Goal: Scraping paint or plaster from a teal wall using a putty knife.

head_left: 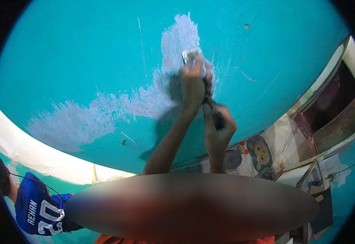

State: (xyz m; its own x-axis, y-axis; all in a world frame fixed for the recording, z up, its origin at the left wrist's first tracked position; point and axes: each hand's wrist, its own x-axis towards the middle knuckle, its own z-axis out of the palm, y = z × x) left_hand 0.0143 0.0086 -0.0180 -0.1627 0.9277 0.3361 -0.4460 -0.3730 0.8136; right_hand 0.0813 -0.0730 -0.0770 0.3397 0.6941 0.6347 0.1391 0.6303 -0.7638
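A turquoise painted wall [82,55] fills most of the view, with a rough pale patch [177,39] where the paint is off, running down and then leftward. Against this patch is the pale, flat blade of what looks like a paint scraper [191,55]. My left hand [192,84] grips it close to the blade, thumb pressed along it. Lower down, my right hand [221,122] is closed around its dark handle end. Motion blurs the tool and fingers, so its exact shape is unclear. Both arms cast shadows on the wall.
At lower left another person [37,204] wears a blue shirt bearing writing. A bear-shaped mat [260,152] and a round grey object [233,159] lie on the floor at right. Beyond are a dark doorway [330,94] and a dark box-like object [322,210]. A blurred oval hides the bottom middle.
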